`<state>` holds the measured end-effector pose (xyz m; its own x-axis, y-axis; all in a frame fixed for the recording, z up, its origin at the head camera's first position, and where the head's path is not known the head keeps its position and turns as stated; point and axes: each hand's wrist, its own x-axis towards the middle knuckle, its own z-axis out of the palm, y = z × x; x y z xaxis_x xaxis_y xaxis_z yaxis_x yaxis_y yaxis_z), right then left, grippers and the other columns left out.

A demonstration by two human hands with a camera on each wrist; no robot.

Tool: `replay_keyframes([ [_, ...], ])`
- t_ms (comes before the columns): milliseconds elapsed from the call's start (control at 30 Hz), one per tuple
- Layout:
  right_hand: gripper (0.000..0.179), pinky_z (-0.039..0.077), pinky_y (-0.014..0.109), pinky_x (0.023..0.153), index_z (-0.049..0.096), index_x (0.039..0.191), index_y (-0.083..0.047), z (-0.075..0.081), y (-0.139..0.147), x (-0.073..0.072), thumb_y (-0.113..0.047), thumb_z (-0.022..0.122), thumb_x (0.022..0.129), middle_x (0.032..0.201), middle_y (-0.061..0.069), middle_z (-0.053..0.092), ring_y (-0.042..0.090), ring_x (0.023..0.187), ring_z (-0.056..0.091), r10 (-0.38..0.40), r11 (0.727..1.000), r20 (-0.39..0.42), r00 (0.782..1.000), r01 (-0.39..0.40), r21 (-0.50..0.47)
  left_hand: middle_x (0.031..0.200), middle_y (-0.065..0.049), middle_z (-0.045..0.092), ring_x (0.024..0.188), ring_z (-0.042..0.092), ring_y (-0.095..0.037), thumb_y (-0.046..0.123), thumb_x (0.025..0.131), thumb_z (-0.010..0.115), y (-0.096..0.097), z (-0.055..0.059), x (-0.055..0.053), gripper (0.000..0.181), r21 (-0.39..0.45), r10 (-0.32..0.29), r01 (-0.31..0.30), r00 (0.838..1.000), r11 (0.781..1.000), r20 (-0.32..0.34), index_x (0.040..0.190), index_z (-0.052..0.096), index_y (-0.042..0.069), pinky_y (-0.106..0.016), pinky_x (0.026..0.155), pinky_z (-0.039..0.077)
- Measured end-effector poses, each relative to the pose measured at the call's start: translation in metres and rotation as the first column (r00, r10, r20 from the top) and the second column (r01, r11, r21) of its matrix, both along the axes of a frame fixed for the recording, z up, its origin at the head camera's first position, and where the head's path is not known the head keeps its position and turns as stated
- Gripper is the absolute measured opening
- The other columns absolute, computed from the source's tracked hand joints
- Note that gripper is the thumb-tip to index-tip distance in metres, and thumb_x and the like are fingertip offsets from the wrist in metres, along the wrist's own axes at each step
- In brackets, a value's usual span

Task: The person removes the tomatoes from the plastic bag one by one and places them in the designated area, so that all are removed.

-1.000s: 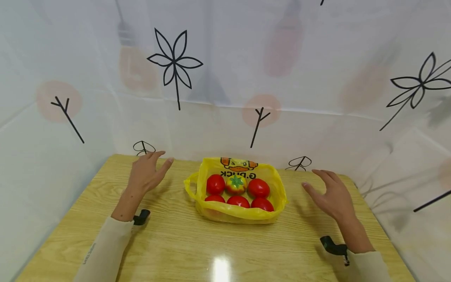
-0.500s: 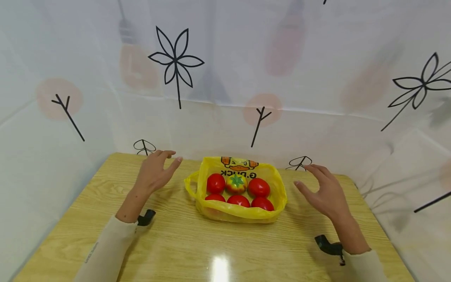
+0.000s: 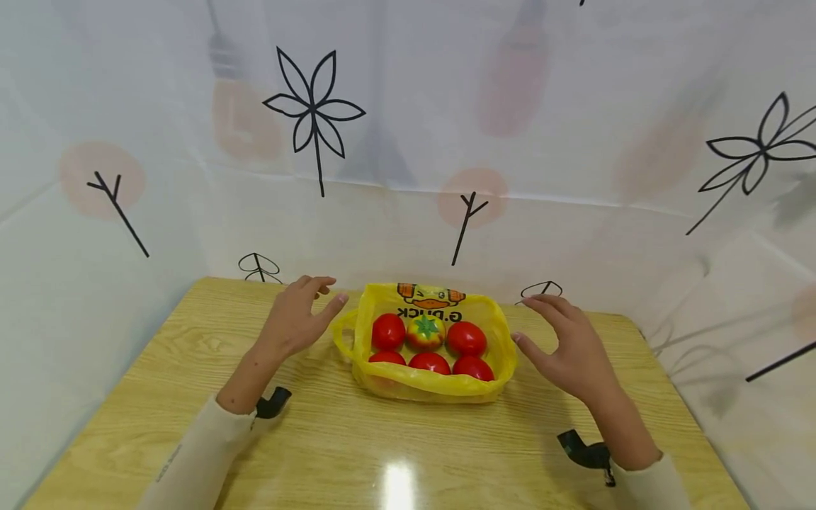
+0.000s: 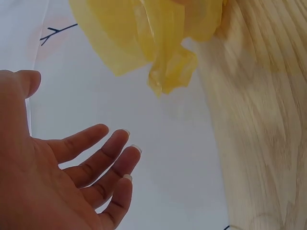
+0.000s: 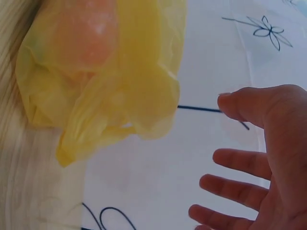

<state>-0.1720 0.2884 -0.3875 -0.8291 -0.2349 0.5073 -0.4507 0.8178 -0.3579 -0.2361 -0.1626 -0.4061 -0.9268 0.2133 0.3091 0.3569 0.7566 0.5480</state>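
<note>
A yellow plastic bag [image 3: 427,389] with a duck print stands with its mouth open on the table, in the middle of the head view. Inside lie several red tomatoes [image 3: 467,339] and one yellow-red tomato with a green top [image 3: 426,332]. My left hand [image 3: 296,319] hovers just left of the bag near its loop handle [image 3: 344,334], fingers relaxed and holding nothing. On the other side my right hand [image 3: 570,350] is close to the bag's right edge, thumb and fingers spread apart. Both wrist views show a gap between the hand and the yellow plastic [image 4: 163,43].
The bag rests on a light wooden table [image 3: 319,453] near its back edge. Behind and beside the table hangs a white cloth [image 3: 395,142] printed with black flowers and twigs. A dark wrist mount [image 3: 273,402] shows beside each sleeve.
Both hands have moved inward toward the bag, the left to the right and the right to the left. The bag and the tomatoes stay in place.
</note>
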Motion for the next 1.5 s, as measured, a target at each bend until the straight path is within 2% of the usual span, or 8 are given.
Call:
replay_keyframes([
  [300,0.053,0.046,0.068,0.101,0.069,0.135,-0.005,0.003,-0.021,0.007,-0.019,0.084,0.086,0.140,0.017,0.062,0.044,0.126,0.057,0.050,0.998,0.002,0.999,-0.050,0.037,0.126,-0.016,0.065,0.113,0.063,-0.035,0.055,0.103,0.060,0.017,0.001,0.009,0.068,0.040,-0.037,0.034,0.997,0.999,0.062,0.147,0.057,0.003,-0.052,0.094,0.053],
  [633,0.049,0.051,0.059,0.100,0.071,0.130,-0.006,-0.002,-0.038,0.008,-0.015,0.086,0.085,0.133,0.014,0.065,0.036,0.125,0.056,0.130,0.988,-0.019,0.991,-0.128,0.089,0.119,-0.011,0.062,0.099,0.059,-0.026,0.044,0.101,0.068,0.032,-0.002,0.015,0.062,0.077,-0.047,0.039,0.993,0.996,0.106,0.146,0.057,0.002,-0.040,0.082,0.051],
  [833,0.045,0.052,0.058,0.103,0.072,0.129,-0.008,-0.001,-0.049,0.006,-0.018,0.085,0.087,0.133,0.012,0.064,0.035,0.128,0.054,0.127,0.983,0.089,0.988,-0.137,0.118,0.119,-0.010,0.061,0.098,0.057,-0.023,0.038,0.100,0.071,0.038,-0.007,0.017,0.060,0.118,-0.068,0.054,0.991,0.992,0.114,0.146,0.056,0.002,-0.039,0.083,0.052],
  [967,0.050,0.054,0.056,0.103,0.071,0.134,-0.010,0.000,-0.054,0.005,-0.018,0.087,0.087,0.134,0.011,0.063,0.034,0.127,0.055,0.118,0.978,0.181,0.976,-0.145,0.147,0.116,-0.009,0.062,0.095,0.059,-0.023,0.033,0.099,0.073,0.041,-0.010,0.018,0.059,0.151,-0.062,0.044,0.991,0.988,0.117,0.146,0.056,0.002,-0.038,0.081,0.053],
  [1100,0.053,0.057,0.051,0.100,0.069,0.137,-0.012,0.001,-0.059,0.003,-0.019,0.087,0.088,0.133,0.008,0.063,0.030,0.121,0.060,0.146,0.966,0.253,0.957,-0.193,0.172,0.112,-0.009,0.062,0.094,0.059,-0.022,0.031,0.097,0.074,0.046,-0.012,0.019,0.061,0.163,-0.035,0.012,0.990,0.986,0.136,0.146,0.055,0.001,-0.037,0.080,0.053],
  [1300,0.046,0.059,0.044,0.090,0.072,0.132,-0.011,0.002,-0.064,0.000,-0.019,0.085,0.090,0.122,0.007,0.065,0.027,0.102,0.065,0.182,0.948,0.335,0.924,-0.255,0.188,0.112,-0.009,0.062,0.096,0.060,-0.024,0.036,0.094,0.077,0.052,-0.014,0.018,0.065,0.189,0.004,-0.044,0.979,0.981,0.206,0.145,0.055,0.002,-0.037,0.080,0.055],
  [1400,0.046,0.059,0.041,0.086,0.072,0.133,-0.011,0.004,-0.065,-0.002,-0.019,0.086,0.089,0.122,0.008,0.064,0.026,0.098,0.064,0.170,0.942,0.384,0.908,-0.264,0.208,0.113,-0.009,0.061,0.097,0.060,-0.024,0.038,0.094,0.078,0.054,-0.015,0.019,0.068,0.192,0.005,-0.050,0.973,0.980,0.231,0.147,0.054,0.002,-0.036,0.079,0.056],
  [1500,0.048,0.058,0.041,0.086,0.071,0.134,-0.009,0.005,-0.066,-0.003,-0.019,0.086,0.089,0.122,0.010,0.065,0.026,0.097,0.064,0.172,0.935,0.423,0.889,-0.282,0.214,0.112,-0.010,0.061,0.095,0.060,-0.024,0.036,0.093,0.078,0.056,-0.015,0.019,0.069,0.191,-0.003,-0.042,0.974,0.981,0.227,0.147,0.053,0.000,-0.035,0.077,0.055],
])
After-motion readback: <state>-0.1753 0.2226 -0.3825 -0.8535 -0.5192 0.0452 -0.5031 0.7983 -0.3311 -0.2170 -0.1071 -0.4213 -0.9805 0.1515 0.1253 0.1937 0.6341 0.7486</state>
